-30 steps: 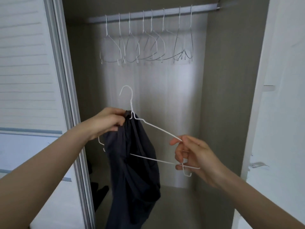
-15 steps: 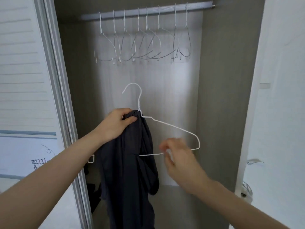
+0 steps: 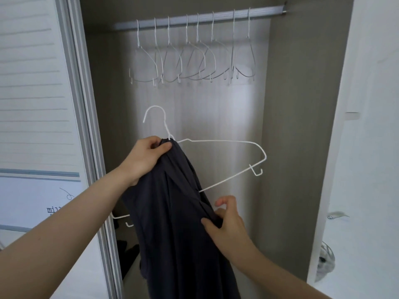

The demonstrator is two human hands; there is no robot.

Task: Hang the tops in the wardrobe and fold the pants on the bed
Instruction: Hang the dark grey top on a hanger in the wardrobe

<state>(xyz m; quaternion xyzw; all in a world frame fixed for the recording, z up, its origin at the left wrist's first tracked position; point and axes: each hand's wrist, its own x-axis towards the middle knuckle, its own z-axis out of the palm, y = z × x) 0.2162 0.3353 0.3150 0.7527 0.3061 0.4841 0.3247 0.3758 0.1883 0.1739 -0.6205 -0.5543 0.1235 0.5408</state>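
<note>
Fingers of the left hand [image 3: 146, 156] pinch the dark top [image 3: 172, 223] together with the neck of the white wire hanger [image 3: 220, 140]; the right hand [image 3: 226, 225] grips a fold of the top at 4 o'clock from the left. Wardrobe [image 3: 298, 126]: open, with the rail [image 3: 216, 17] at 12 o'clock carrying empty hangers [image 3: 192, 61]. Top: hangs vertically, bunched on the hanger's left shoulder. The bare right shoulder extends toward 3 o'clock, above the right hand. Lettering [image 3: 54, 210] on the left panel is only partly visible, "mi…".
</note>
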